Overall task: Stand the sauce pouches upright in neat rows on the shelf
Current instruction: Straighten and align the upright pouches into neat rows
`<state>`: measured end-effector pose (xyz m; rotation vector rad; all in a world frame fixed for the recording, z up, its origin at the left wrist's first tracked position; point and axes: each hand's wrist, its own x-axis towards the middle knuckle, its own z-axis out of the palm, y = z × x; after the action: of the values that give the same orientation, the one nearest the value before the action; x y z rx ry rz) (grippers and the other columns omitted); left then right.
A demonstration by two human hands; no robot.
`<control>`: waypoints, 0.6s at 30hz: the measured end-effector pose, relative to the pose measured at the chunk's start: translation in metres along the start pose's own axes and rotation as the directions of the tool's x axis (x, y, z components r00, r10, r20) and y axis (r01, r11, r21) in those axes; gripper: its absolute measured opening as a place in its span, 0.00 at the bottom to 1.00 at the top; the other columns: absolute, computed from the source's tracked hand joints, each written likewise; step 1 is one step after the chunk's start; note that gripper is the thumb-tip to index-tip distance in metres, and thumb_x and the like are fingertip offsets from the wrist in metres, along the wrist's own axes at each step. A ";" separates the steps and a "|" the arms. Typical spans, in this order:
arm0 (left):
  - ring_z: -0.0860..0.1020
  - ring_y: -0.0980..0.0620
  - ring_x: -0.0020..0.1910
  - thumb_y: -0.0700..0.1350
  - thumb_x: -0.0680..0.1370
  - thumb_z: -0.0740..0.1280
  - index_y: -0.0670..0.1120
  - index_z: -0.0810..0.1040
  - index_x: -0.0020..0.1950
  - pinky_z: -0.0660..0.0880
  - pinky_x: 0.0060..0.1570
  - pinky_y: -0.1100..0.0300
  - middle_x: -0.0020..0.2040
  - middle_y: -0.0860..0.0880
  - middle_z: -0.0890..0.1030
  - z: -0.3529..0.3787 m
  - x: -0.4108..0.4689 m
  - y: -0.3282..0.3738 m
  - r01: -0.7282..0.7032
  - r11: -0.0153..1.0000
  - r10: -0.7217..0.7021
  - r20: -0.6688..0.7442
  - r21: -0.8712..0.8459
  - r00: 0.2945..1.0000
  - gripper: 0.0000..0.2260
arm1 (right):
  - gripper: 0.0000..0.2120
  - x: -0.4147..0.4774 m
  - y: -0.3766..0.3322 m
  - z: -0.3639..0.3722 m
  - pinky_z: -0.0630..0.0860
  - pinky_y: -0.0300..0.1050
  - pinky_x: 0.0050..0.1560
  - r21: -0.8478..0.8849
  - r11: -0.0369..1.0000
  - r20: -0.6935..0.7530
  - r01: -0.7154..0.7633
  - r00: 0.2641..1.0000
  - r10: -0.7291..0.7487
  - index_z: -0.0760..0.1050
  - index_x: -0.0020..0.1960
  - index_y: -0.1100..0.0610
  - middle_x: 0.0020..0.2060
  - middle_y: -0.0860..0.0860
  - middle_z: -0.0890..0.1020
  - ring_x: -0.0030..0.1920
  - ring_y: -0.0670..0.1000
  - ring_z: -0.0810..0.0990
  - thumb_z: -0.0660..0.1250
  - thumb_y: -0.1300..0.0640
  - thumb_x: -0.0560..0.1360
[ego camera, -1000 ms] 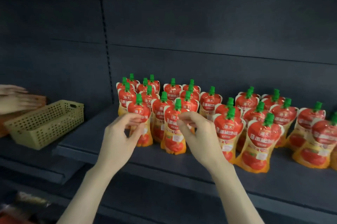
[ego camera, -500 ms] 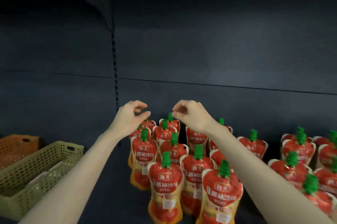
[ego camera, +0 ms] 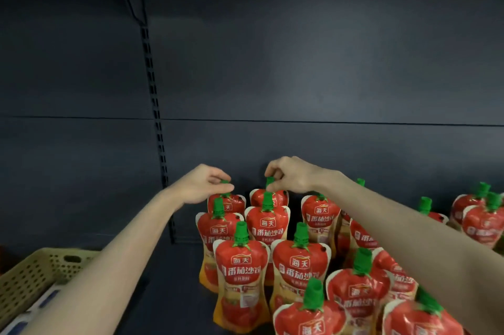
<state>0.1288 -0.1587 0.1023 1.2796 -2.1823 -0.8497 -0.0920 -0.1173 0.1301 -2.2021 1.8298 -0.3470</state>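
Note:
Several red sauce pouches with green caps stand upright in rows on the dark shelf [ego camera: 174, 293]. My left hand [ego camera: 199, 184] pinches the green cap of the back-left pouch [ego camera: 227, 205]. My right hand [ego camera: 291, 175] pinches the cap of the back pouch [ego camera: 268, 197] beside it. Closer rows include a front pouch [ego camera: 241, 272] and its neighbour [ego camera: 300, 266]. More pouches [ego camera: 482, 221] stand to the right, partly hidden behind my right forearm.
A yellow-green perforated basket [ego camera: 30, 277] sits at the lower left on a neighbouring shelf. A slotted upright [ego camera: 156, 122] splits the dark back panel. Bare shelf surface lies left of the pouches.
Both hands moved from the front-row pouches to the back row and now pinch two caps. The view moved closer and tilted up; another person's hands at the left are out of sight.

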 end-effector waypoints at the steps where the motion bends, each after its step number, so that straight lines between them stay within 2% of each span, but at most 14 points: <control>1: 0.77 0.55 0.52 0.46 0.75 0.69 0.44 0.76 0.60 0.73 0.49 0.67 0.53 0.48 0.79 0.001 0.002 -0.003 -0.010 1.000 0.010 0.002 -0.011 1.000 0.15 | 0.19 0.003 0.000 0.003 0.71 0.41 0.53 -0.007 1.000 0.011 -0.009 1.000 0.009 0.72 0.63 0.56 0.56 0.53 0.77 0.54 0.51 0.75 0.68 0.53 0.74; 5: 0.80 0.54 0.49 0.43 0.74 0.69 0.44 0.80 0.52 0.77 0.53 0.59 0.49 0.46 0.83 0.004 0.010 -0.018 -0.081 0.996 0.079 -0.043 -0.042 0.996 0.08 | 0.12 0.011 0.000 0.011 0.70 0.41 0.49 -0.039 0.999 0.012 0.003 1.000 -0.002 0.76 0.57 0.57 0.50 0.52 0.77 0.51 0.51 0.76 0.67 0.55 0.75; 9: 0.79 0.55 0.50 0.43 0.74 0.70 0.44 0.81 0.52 0.75 0.50 0.64 0.46 0.49 0.82 0.009 0.020 -0.023 -0.154 0.988 0.152 -0.146 -0.007 0.978 0.08 | 0.07 0.015 0.004 0.008 0.74 0.42 0.49 -0.051 0.999 0.018 0.005 1.000 -0.004 0.78 0.52 0.56 0.49 0.52 0.79 0.49 0.50 0.76 0.67 0.55 0.75; 12: 0.79 0.55 0.50 0.43 0.74 0.70 0.44 0.81 0.53 0.74 0.49 0.64 0.45 0.50 0.81 0.015 0.025 -0.022 -0.174 0.985 0.168 -0.163 -0.021 0.972 0.09 | 0.07 0.014 0.009 0.005 0.72 0.42 0.49 -0.043 0.999 0.031 -0.004 1.000 0.006 0.78 0.52 0.55 0.47 0.49 0.78 0.49 0.49 0.76 0.66 0.55 0.76; 18: 0.78 0.56 0.49 0.43 0.74 0.69 0.44 0.80 0.54 0.75 0.50 0.63 0.46 0.50 0.80 0.019 0.028 -0.020 -0.201 0.979 0.193 -0.154 -0.037 0.969 0.09 | 0.07 0.012 0.015 0.001 0.73 0.44 0.55 -0.017 1.000 0.070 -0.014 0.997 0.015 0.78 0.53 0.54 0.52 0.51 0.80 0.54 0.50 0.77 0.66 0.55 0.76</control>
<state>0.1151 -0.1859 0.0773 1.0452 -2.1110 -0.7031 -0.1031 -0.1312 0.1238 -2.1818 1.8172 -0.2488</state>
